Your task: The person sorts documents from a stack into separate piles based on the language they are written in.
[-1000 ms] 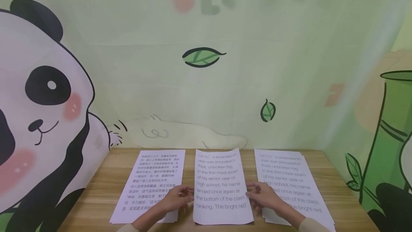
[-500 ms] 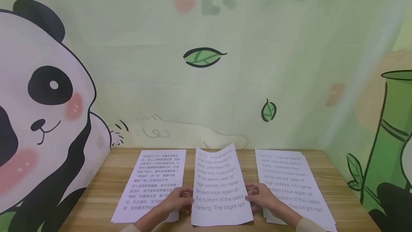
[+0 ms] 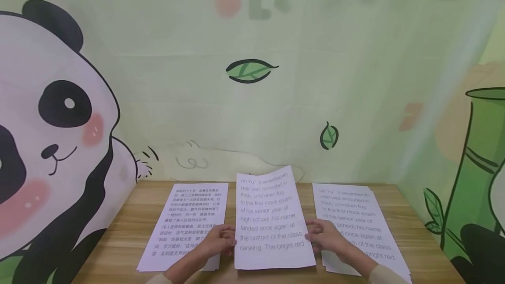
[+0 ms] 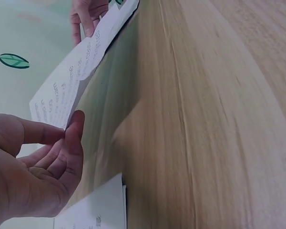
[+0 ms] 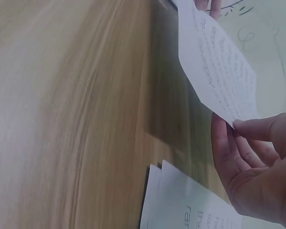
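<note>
A sheet of paper printed with large English text is held off the table between both hands, tilted and slightly curved. My left hand pinches its left edge between thumb and fingers, as the left wrist view shows with that hand close up. On the opposite edge, my right hand pinches the paper the same way; the right wrist view has this hand with its thumb on the printed face. Whether it is one sheet or several cannot be told.
Left of the hands lies a stack of sheets with Chinese text. To the right is another stack with English text, partly covered by the right hand. Both rest on the wooden table, before a panda-printed backdrop.
The held paper has risen a little and its top edge, curled half a second ago, is now flatter. Both hands keep their pinch on its sides.
</note>
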A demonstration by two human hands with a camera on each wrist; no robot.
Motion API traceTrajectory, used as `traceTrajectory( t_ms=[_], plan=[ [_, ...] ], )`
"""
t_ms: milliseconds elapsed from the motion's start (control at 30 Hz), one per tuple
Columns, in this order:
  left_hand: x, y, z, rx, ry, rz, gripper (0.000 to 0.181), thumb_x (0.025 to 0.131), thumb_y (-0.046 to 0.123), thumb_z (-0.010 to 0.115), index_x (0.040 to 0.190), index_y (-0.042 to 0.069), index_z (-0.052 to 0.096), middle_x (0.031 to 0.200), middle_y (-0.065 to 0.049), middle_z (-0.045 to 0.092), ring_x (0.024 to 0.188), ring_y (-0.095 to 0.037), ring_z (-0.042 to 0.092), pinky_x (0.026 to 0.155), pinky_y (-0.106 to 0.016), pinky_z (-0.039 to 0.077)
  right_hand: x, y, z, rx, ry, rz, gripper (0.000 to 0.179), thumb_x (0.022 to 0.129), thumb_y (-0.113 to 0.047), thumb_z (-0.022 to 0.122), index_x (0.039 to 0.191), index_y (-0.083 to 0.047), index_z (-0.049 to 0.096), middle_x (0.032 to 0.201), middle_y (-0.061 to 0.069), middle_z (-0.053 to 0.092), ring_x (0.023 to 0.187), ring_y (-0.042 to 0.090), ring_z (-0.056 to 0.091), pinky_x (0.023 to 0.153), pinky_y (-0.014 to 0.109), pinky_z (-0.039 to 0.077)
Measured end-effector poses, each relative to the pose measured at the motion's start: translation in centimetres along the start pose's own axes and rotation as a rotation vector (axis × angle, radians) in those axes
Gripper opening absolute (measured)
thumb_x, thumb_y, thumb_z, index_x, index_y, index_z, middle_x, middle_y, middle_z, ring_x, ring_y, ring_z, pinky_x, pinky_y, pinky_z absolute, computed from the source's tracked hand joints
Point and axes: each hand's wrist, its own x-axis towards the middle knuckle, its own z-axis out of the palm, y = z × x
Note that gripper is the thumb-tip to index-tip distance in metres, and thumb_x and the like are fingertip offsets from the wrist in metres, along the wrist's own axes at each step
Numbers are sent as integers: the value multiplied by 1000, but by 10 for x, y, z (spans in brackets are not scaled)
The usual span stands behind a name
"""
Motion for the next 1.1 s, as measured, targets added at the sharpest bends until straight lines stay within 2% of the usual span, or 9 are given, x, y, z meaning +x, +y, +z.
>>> traceTrajectory(
  t_ms=[67, 200, 333, 500, 800, 933, 1100],
  plan=[
    [1, 2, 2, -19, -5, 10, 50, 91, 2, 63, 138, -8, 52, 103, -11, 76, 81, -14, 69, 73, -32, 61, 0, 1, -5, 1, 12, 3, 56, 89, -9, 71, 143, -2, 55, 103, 8, 73, 86, 18, 72, 74, 37, 64],
    [4, 6, 8, -56, -18, 73, 46, 90, -1, 62, 135, -8, 54, 99, -11, 76, 79, -14, 70, 72, -33, 61, -2, 6, -14, 23, 26, 1, 55, 90, -8, 71, 142, 0, 55, 105, 11, 73, 87, 20, 73, 75, 38, 64],
    [7, 11, 18, -91, -36, 150, 42, 90, -3, 61, 131, -9, 56, 93, -10, 76, 74, -14, 70, 70, -33, 60, -5, 12, -24, 44, 45, 11, 54, 91, -8, 70, 142, 2, 54, 109, 13, 73, 88, 21, 73, 75, 39, 64],
    [14, 20, 32, -124, -66, 202, 43, 90, -3, 61, 132, -9, 56, 92, -12, 75, 72, -13, 69, 67, -30, 58, -10, 17, -42, 39, 70, 19, 55, 92, -11, 70, 143, 3, 53, 112, 14, 72, 90, 22, 73, 77, 40, 64],
    [30, 39, 65, -152, -103, 215, 39, 91, -1, 63, 129, -6, 60, 88, -4, 73, 73, -13, 68, 65, -27, 57, -14, 37, -83, 4, 104, 4, 53, 93, -14, 71, 140, 6, 54, 110, 14, 74, 90, 21, 73, 77, 38, 64],
    [38, 45, 84, -186, -115, 218, 36, 91, -2, 63, 128, -6, 60, 87, -5, 73, 72, -14, 68, 66, -29, 59, -16, 48, -102, 3, 104, -17, 55, 94, -15, 71, 140, 8, 52, 109, 14, 74, 90, 20, 72, 76, 37, 64],
    [48, 49, 109, -204, -110, 202, 34, 92, -2, 64, 126, -4, 62, 88, -6, 73, 72, -15, 69, 66, -30, 60, -22, 58, -125, -8, 112, -2, 59, 94, -18, 72, 143, 8, 49, 109, 14, 73, 91, 20, 72, 76, 37, 63]
  ],
)
